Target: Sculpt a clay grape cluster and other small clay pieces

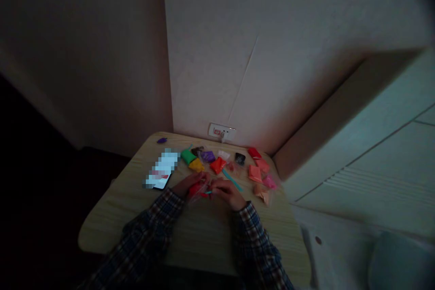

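Note:
Over the middle of the table, my left hand (192,183) is closed on a clear plastic bag of red modelling clay (195,190). My right hand (228,191) meets it from the right, fingers pinched around a thin light-blue tool (208,192) whose tip touches the red clay. The fingers partly cover both things. Just beyond the hands lies a teal flat strip (232,180). Close by are an orange-red packet (218,166) and a yellow packet (196,165) of clay.
A lit phone (162,170) lies at the left of the wooden table (204,240). Green (188,157), purple (208,157), black (240,159), salmon (254,173) and peach (261,193) packets lie toward the back and right. A small purple piece (162,140) sits far left. Behind is a wall socket (221,131).

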A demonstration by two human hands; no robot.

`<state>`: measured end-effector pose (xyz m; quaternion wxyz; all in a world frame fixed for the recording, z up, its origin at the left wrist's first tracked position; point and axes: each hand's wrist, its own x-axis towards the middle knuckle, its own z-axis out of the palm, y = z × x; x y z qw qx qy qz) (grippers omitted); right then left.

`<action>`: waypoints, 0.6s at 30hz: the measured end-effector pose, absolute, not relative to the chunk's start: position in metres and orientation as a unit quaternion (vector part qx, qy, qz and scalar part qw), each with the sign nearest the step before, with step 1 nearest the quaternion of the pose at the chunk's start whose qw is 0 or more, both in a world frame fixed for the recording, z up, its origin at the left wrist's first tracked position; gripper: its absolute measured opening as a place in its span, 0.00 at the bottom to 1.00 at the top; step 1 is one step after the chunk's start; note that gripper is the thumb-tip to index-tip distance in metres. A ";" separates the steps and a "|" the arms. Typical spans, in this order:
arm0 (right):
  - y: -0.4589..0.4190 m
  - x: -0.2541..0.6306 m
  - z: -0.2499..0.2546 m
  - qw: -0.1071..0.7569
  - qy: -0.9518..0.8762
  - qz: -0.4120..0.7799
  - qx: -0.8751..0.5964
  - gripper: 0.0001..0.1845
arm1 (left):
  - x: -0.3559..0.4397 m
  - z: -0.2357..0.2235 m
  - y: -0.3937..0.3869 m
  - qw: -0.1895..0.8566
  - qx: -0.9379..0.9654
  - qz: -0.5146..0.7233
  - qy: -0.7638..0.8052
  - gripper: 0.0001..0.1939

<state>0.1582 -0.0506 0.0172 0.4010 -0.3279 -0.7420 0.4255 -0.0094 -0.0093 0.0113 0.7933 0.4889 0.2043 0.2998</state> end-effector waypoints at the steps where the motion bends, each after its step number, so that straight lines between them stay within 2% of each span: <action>1: -0.052 0.159 0.016 0.409 -0.737 0.425 -0.330 0.26 | -0.010 0.008 -0.010 0.793 0.483 0.308 0.209 0.27; 8: -0.068 0.164 0.001 0.493 -0.675 0.423 -0.350 0.28 | -0.032 -0.021 0.000 0.800 0.427 0.353 0.228 0.20; 11: -0.072 0.166 -0.004 0.536 -0.639 0.405 -0.375 0.30 | -0.047 -0.031 0.007 0.784 0.407 0.398 0.249 0.13; 18: -0.072 0.176 -0.013 0.543 -0.604 0.375 -0.447 0.29 | -0.054 -0.044 0.012 0.751 0.408 0.430 0.293 0.14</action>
